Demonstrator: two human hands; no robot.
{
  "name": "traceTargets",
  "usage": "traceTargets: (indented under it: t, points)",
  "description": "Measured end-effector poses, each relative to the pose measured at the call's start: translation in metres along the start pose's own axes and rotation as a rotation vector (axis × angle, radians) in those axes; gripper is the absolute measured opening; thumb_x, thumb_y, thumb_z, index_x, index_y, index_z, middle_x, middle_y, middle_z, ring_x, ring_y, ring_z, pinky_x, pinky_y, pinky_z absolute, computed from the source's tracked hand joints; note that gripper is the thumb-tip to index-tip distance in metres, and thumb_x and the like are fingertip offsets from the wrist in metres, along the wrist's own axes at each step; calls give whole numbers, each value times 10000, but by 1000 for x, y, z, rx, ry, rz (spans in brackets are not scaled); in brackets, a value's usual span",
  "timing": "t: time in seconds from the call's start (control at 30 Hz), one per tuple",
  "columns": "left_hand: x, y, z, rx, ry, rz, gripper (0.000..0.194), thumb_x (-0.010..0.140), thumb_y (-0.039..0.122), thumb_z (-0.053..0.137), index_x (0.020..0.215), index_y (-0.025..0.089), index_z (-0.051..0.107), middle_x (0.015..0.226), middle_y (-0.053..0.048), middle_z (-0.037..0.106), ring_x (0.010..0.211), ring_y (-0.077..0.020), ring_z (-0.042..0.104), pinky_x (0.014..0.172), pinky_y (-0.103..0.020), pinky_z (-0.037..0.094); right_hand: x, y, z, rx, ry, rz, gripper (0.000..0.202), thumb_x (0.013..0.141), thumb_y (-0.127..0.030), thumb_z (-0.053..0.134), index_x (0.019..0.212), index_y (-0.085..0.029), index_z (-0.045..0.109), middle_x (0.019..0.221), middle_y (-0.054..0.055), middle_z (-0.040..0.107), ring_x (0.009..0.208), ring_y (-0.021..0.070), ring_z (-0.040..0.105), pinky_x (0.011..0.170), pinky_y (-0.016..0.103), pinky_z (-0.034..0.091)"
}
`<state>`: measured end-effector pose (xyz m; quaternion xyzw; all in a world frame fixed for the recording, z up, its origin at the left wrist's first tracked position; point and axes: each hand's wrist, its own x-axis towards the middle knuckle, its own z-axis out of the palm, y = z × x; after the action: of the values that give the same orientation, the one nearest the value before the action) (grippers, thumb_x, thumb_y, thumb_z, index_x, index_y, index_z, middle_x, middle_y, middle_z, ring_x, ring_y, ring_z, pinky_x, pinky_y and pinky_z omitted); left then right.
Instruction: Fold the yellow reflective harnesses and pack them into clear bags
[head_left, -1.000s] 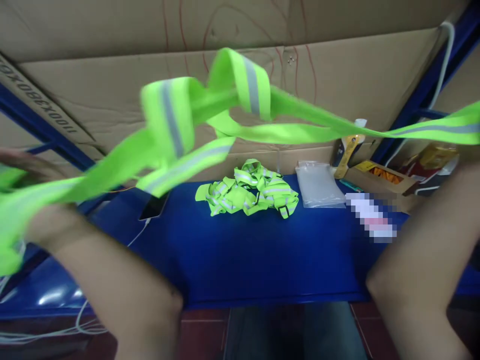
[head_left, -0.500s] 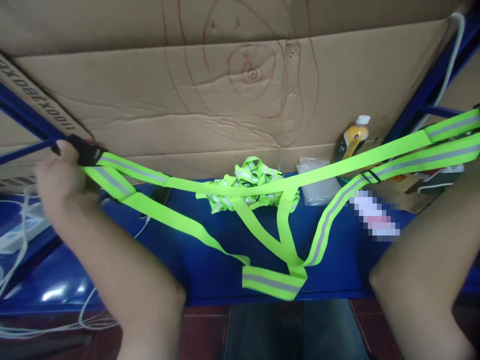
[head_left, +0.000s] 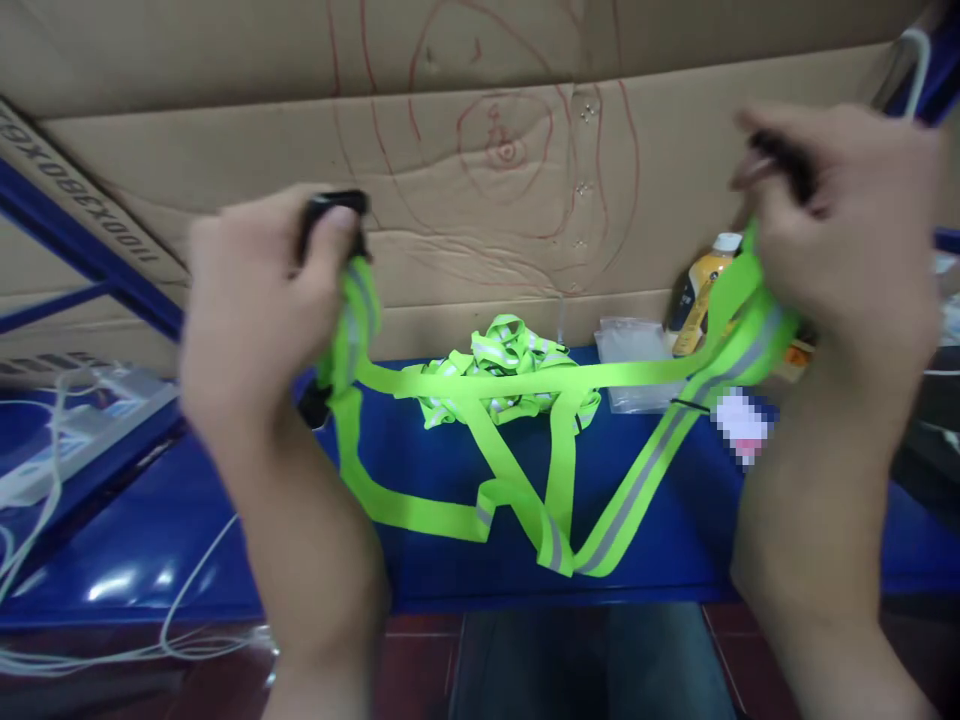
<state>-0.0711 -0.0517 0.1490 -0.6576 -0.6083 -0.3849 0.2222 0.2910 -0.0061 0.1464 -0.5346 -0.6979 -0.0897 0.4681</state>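
A neon green harness of straps with grey reflective stripes (head_left: pixel 630 490) hangs in loops between my two raised hands. My left hand (head_left: pixel 262 300) is closed on a black buckle (head_left: pixel 334 215) at its left end, thumb on top. At the right, my right hand (head_left: pixel 840 220) is closed round a black piece (head_left: pixel 784 165) at the other end, its fingers slightly blurred. A crumpled pile of similar green straps (head_left: pixel 502 360) lies behind the hanging harness, partly covered by it.
Cardboard (head_left: pixel 300 150) with red drawn lines stands behind the blue shelf (head_left: pixel 450 585). A clear plastic bag (head_left: pixel 634 345) and an orange-labelled bottle (head_left: pixel 701 290) are at the right back. White cables and a power strip (head_left: pixel 90 440) lie at the left.
Both hands have come inward from the sides, the right one now fully in view and raised. The straps between them have gone slacker and bunch near each hand.
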Motion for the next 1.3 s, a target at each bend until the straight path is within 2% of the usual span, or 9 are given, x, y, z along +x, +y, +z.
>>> traceTargets:
  t: [0.07, 0.17, 0.27, 0.37, 0.53, 0.7, 0.9, 1.2, 1.3]
  points:
    - [0, 23, 13, -88, -72, 96, 482, 1054, 404, 498, 1398, 192, 761, 1207, -93, 829, 1134, -291, 762, 1064, -392, 542, -3, -26, 17, -159, -87, -247, 459, 985, -197, 561, 1402, -157, 750, 1207, 231, 692, 1155, 352, 678, 988, 518, 490]
    - [-2, 45, 34, -62, -180, 177, 471, 1060, 396, 510, 1459, 262, 721, 1228, -106, 803, 1145, -319, 758, 1045, -438, 556, -10, -44, 48, -161, -266, -351, 525, 933, -86, 516, 1440, -90, 650, 1293, 236, 614, 1095, 347, 690, 980, 539, 545]
    - [-4, 58, 48, 50, -232, 179, 488, 1026, 365, 556, 1500, 347, 670, 1233, -123, 741, 1114, -360, 753, 987, -499, 585, -17, -48, 72, -60, -301, -426, 500, 980, -143, 507, 1474, -120, 585, 1407, 238, 568, 1113, 357, 696, 1002, 559, 558]
    - [-7, 69, 54, 104, -304, 181, 547, 986, 321, 588, 1531, 355, 622, 1310, -156, 669, 1088, -394, 744, 921, -536, 605, -21, -49, 83, -18, -300, -413, 496, 1034, -226, 495, 1522, -146, 531, 1431, 240, 548, 1112, 359, 702, 991, 547, 564]
    - [-12, 85, 64, 115, -358, 167, 490, 980, 282, 571, 1463, 309, 650, 1352, -176, 622, 1018, -384, 740, 856, -537, 610, -22, -52, 88, -16, -357, -400, 467, 1052, -245, 477, 1512, -179, 525, 1380, 214, 576, 1147, 354, 682, 982, 511, 561]
    - [-9, 80, 71, 80, -310, 124, 372, 991, 284, 552, 1329, 284, 707, 1305, -178, 638, 1041, -387, 722, 860, -549, 603, -18, -42, 90, -7, -341, -402, 476, 1026, -224, 481, 1497, -165, 525, 1375, 227, 565, 1197, 407, 655, 1000, 587, 544]
    - [-11, 82, 71, 72, -306, 117, 358, 996, 276, 540, 1318, 253, 695, 1341, -184, 621, 1056, -396, 733, 855, -545, 605, -20, -41, 94, -47, -323, -400, 446, 1052, -235, 440, 1483, -164, 532, 1344, 221, 568, 1145, 366, 668, 987, 537, 549]
    - [-19, 101, 74, 37, -334, 57, 319, 1037, 265, 536, 1336, 220, 635, 1401, -204, 594, 1082, -402, 751, 891, -542, 606, -24, -56, 100, 80, -412, -417, 809, 964, -255, 590, 1705, -161, 280, 1577, 262, 472, 1335, 408, 612, 1087, 572, 526]
    - [-16, 95, 73, 13, -293, 81, 299, 1038, 327, 596, 1321, 233, 618, 1425, -191, 578, 1133, -397, 732, 928, -538, 606, -16, -53, 84, 210, -444, -510, 809, 915, -299, 674, 1663, -172, 394, 1556, 212, 548, 1424, 408, 548, 1140, 578, 500]
